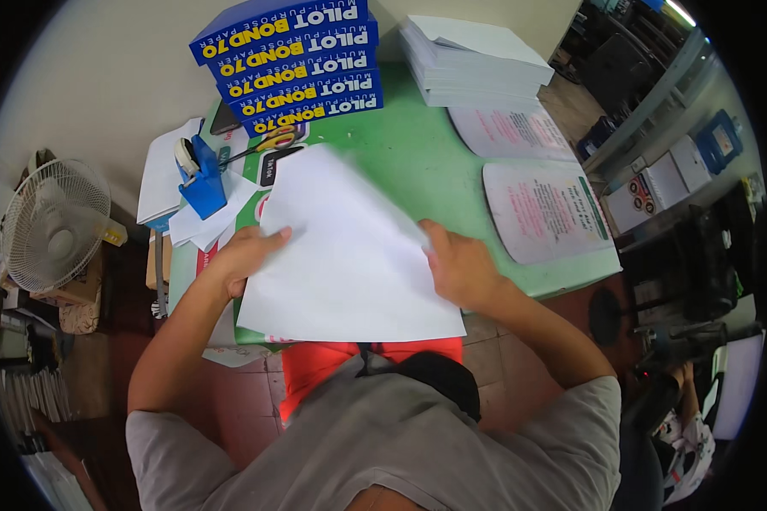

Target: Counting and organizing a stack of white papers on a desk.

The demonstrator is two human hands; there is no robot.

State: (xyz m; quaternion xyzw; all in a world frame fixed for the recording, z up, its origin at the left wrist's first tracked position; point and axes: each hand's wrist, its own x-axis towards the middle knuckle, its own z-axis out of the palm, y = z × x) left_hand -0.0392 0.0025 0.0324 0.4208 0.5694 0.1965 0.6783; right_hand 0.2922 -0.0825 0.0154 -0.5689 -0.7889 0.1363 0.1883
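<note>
White paper (351, 255) lies in front of me at the near edge of the green table, overhanging toward my lap. On its left edge, my left hand (250, 255) grips it with the thumb on top. My right hand (460, 262) pinches the right edge, where the paper is bent and slightly blurred. I cannot tell whether this is one sheet or a thin stack. Left of the paper, a blue tape dispenser (203, 182) stands on some loose white sheets. Beyond the paper's far left corner rest yellow-handled scissors (280, 138).
Several blue Pilot Bond paper reams (300, 64) are piled at the back of the green table (390, 147). A tall white paper stack (479, 64) stands at the back right. Printed sheets (546, 211) lie along the right side. A white fan (57, 223) is at far left; another person (684, 441) sits at far right.
</note>
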